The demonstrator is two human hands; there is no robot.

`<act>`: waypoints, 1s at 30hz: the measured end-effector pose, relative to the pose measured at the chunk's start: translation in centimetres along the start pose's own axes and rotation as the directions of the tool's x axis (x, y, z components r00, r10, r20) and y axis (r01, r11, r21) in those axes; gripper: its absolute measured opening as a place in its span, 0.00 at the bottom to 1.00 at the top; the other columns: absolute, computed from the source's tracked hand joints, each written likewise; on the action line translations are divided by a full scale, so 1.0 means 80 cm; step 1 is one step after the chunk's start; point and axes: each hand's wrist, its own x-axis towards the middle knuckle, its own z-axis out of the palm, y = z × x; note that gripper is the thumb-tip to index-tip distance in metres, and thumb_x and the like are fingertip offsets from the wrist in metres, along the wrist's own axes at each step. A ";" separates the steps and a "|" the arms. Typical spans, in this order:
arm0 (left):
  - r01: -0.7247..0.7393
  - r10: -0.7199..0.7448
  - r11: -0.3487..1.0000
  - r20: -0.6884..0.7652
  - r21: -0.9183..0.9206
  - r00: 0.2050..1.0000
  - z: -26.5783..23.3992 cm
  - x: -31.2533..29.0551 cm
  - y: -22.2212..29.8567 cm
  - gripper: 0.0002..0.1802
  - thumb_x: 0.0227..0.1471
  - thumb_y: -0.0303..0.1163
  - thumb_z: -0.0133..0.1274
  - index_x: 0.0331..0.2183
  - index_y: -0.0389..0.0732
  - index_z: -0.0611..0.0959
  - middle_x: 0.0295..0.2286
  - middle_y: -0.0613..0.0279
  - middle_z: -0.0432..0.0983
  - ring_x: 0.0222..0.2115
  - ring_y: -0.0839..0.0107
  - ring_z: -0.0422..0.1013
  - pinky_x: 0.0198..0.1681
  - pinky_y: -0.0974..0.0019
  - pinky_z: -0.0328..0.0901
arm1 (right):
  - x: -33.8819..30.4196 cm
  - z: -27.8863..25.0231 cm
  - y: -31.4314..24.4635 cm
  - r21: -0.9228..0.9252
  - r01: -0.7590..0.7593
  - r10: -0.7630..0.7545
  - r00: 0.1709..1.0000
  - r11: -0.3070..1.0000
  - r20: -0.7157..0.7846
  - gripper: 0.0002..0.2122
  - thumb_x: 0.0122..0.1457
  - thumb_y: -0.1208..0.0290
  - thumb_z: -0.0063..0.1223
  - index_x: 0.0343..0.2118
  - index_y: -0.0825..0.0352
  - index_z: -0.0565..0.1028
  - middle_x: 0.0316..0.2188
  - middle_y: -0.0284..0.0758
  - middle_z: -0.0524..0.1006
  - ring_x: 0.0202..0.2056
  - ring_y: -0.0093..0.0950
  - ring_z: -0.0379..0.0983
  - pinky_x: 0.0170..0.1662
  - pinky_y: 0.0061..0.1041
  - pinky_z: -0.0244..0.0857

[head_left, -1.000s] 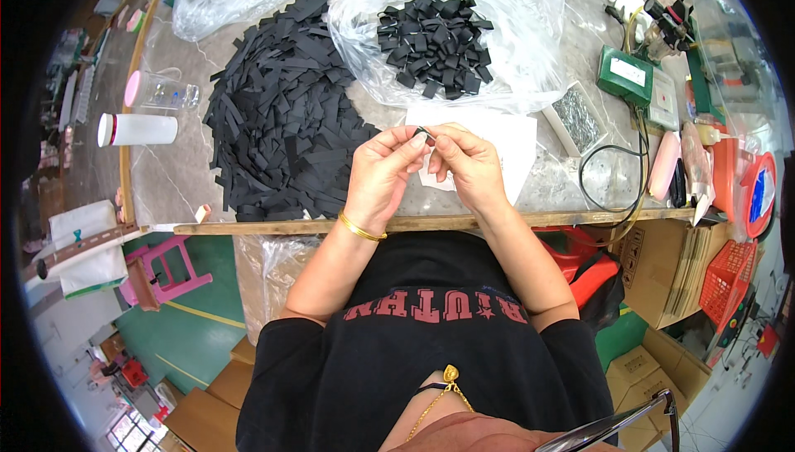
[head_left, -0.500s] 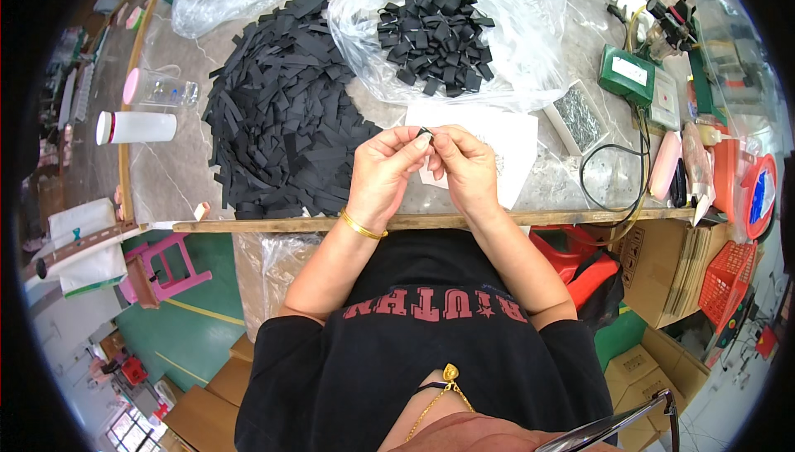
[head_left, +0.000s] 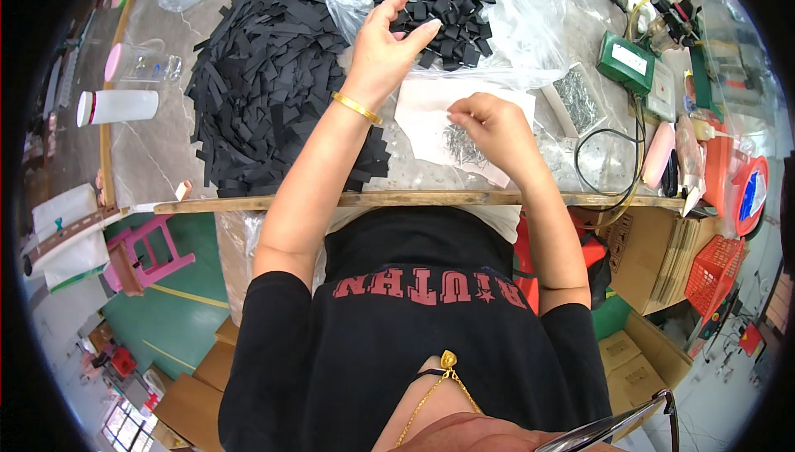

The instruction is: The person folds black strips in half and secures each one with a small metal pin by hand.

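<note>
Left hand (head_left: pixel 383 48) spread beside the folded black fabric loops (head_left: pixel 455 11), right hand (head_left: pixel 495 127) pinched above thin silver metal pieces (head_left: pixel 465 147)

The left hand reaches to the near left edge of the loops, thumb well apart from the fingers, with nothing visibly gripped. The right hand has thumb and fingertips pressed together; whether a metal piece sits between them cannot be told.

The loops lie in one pile on a crumpled clear plastic bag (head_left: pixel 530 42), which probably keeps them gathered and apart from the one big heap of flat black fabric strips (head_left: pixel 265 91) to the left. That heap seems set there for the left hand's easy reach. The loose metal pieces lie on a white paper sheet (head_left: pixel 418 133), perhaps so they show up well against it; more fill one shallow white box (head_left: pixel 553 104) to the right.

Strips, loops and metal pieces overlap too much to count. On the grey marbled counter (head_left: pixel 157 162) there are also one clear jar with a pink lid (head_left: pixel 139 63), one white cylindrical bottle (head_left: pixel 124 108) and one green box with a white label (head_left: pixel 621 61).
</note>
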 end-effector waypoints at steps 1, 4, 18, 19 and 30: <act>-0.020 0.019 0.999 0.009 0.035 1.000 -0.003 -0.003 -0.003 0.26 0.41 0.34 0.61 0.43 0.34 0.74 0.41 0.56 0.70 0.42 0.72 0.66 0.42 0.70 0.63 | 0.000 -0.001 0.001 -0.158 0.118 -0.111 0.992 0.980 0.051 0.05 0.49 0.73 0.53 0.28 0.66 0.76 0.25 0.35 0.75 0.25 0.28 0.72 0.28 0.26 0.65; 0.042 -0.044 0.998 0.037 0.048 0.998 -0.017 -0.026 -0.010 0.23 0.42 0.31 0.60 0.43 0.36 0.76 0.41 0.60 0.71 0.39 0.75 0.67 0.41 0.73 0.63 | 0.002 0.004 0.003 -0.408 0.321 -0.257 0.944 0.855 0.205 0.03 0.44 0.74 0.50 0.22 0.66 0.74 0.22 0.36 0.72 0.27 0.34 0.72 0.30 0.31 0.67; 0.255 -0.256 0.964 -0.006 -0.082 0.967 -0.056 -0.082 0.006 0.12 0.46 0.25 0.56 0.37 0.35 0.79 0.36 0.67 0.75 0.30 0.84 0.66 0.37 0.80 0.62 | 0.016 0.032 -0.017 -0.636 0.658 -0.269 0.750 0.403 0.605 0.03 0.40 0.73 0.49 0.16 0.67 0.72 0.21 0.35 0.71 0.25 0.29 0.71 0.25 0.27 0.67; 0.261 -0.262 0.961 -0.003 -0.089 0.965 -0.055 -0.083 0.005 0.13 0.46 0.25 0.56 0.37 0.35 0.79 0.35 0.67 0.75 0.30 0.84 0.66 0.36 0.80 0.62 | 0.015 0.034 -0.018 -0.640 0.665 -0.268 0.744 0.384 0.612 0.04 0.40 0.73 0.49 0.17 0.67 0.72 0.21 0.35 0.71 0.25 0.29 0.71 0.25 0.27 0.67; 0.358 -0.336 0.932 0.230 -0.062 0.913 -0.027 -0.118 -0.013 0.10 0.47 0.26 0.55 0.35 0.35 0.79 0.30 0.66 0.76 0.26 0.83 0.68 0.30 0.79 0.63 | 0.017 -0.006 0.014 0.083 0.037 -0.058 0.960 0.996 0.275 0.06 0.50 0.73 0.53 0.28 0.70 0.75 0.23 0.33 0.74 0.24 0.22 0.71 0.29 0.20 0.65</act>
